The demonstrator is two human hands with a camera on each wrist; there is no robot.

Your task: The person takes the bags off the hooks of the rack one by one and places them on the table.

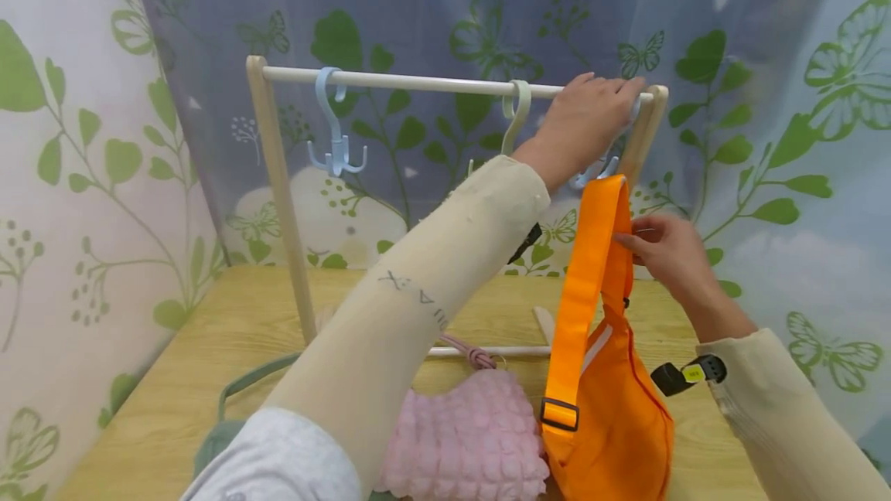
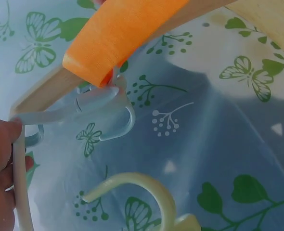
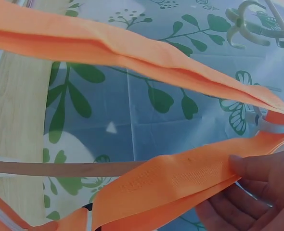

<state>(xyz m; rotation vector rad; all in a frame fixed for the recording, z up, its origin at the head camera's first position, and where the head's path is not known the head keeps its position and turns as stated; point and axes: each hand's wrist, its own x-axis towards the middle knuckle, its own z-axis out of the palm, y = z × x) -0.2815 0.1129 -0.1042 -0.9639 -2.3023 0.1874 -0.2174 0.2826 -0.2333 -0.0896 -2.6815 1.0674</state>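
Observation:
An orange sling bag (image 1: pixel 612 416) hangs by its wide strap (image 1: pixel 585 277) from the prongs of a light blue hook (image 2: pixel 96 98) near the rack's right end. My left hand (image 1: pixel 592 118) grips the white rail (image 1: pixel 418 83) beside the top of that hook; in the left wrist view its fingers curl round the rail. Lower down, my right hand (image 1: pixel 668 253) pinches the strap; its thumb lies on the orange webbing in the right wrist view, the fingers behind it. The left hand hides part of the blue hook in the head view.
Another light blue hook (image 1: pixel 337 138) and a pale green one (image 1: pixel 517 118) hang along the rail. A pink puffy bag (image 1: pixel 466 435) and a green bag (image 1: pixel 216 443) lie on the wooden table (image 1: pixel 174 362). A wooden post (image 1: pixel 281 199) holds the rail's left end.

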